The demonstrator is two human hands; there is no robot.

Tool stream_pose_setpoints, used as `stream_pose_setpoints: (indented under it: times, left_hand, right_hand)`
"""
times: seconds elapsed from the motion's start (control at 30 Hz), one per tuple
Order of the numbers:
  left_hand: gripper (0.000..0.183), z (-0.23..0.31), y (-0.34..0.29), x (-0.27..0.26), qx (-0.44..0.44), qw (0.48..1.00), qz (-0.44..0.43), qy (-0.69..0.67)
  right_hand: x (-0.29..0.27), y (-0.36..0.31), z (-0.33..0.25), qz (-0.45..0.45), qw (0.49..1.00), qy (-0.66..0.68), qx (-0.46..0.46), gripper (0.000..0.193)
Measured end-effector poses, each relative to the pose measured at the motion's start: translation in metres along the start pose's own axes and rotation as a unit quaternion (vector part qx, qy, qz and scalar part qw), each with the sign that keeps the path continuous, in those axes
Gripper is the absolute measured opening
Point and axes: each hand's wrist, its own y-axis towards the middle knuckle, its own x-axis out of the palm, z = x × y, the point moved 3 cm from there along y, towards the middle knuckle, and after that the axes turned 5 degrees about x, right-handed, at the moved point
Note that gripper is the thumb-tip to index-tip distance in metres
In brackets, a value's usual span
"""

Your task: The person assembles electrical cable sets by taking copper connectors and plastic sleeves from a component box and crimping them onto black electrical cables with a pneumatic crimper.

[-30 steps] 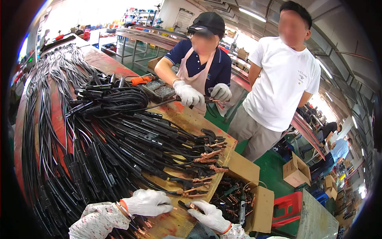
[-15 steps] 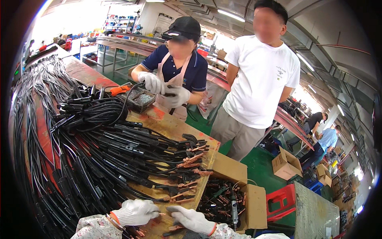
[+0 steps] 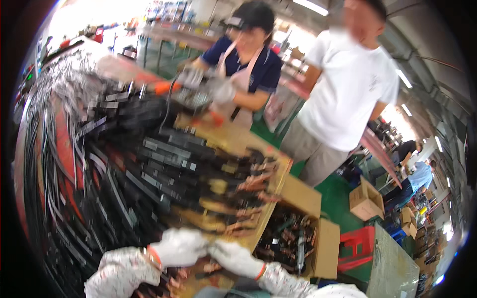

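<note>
My left hand [image 3: 180, 248], in a white knit glove, is at the table's near edge with its fingers drawn together; what they hold, if anything, is lost in blur. My right hand [image 3: 235, 257], also gloved, meets it at the fingertips, its fingers smeared by motion. Beyond both hands lie black cable clamps with copper-coloured jaws [image 3: 256, 184], in a row along the table edge. Their black cables and sleeves [image 3: 164, 154] run back to the left. More copper-coloured pieces [image 3: 176, 280] lie below my left hand.
A cardboard box [image 3: 325, 248] of clamps, with a grey cylindrical tool [image 3: 301, 248] in it, stands right of the table. Beyond it are a red stool [image 3: 355, 251] and another carton [image 3: 366, 199]. Across the table a gloved co-worker [image 3: 243, 64] handles parts; a person in white [image 3: 348, 94] stands beside.
The view has shifted, so the scene sits further right and blurs. My hands have come together from slightly apart; the copper-coloured tip at my left fingers no longer shows.
</note>
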Motion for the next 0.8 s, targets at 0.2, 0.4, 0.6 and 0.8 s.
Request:
stream_pose_setpoints:
  times: [0.2, 0.4, 0.6, 0.8]
  left_hand:
    - [0.026, 0.002, -0.002, -0.021, 0.027, 0.995, 0.052, -0.086]
    - [0.021, -0.005, -0.001, -0.023, 0.071, 0.981, 0.088, -0.158]
    - [0.020, 0.005, 0.000, -0.025, 0.015, 0.980, 0.048, -0.191]
    - [0.025, 0.007, -0.001, -0.027, -0.045, 0.972, 0.002, -0.229]
  right_hand:
    - [-0.029, -0.028, -0.001, 0.118, 0.991, -0.046, -0.032, 0.017]
    - [-0.037, -0.034, 0.009, 0.147, 0.969, 0.193, 0.035, 0.020]
    - [-0.025, -0.026, -0.009, 0.213, 0.965, -0.111, -0.104, 0.035]
    - [-0.018, -0.016, -0.013, 0.225, 0.955, -0.091, -0.168, 0.038]
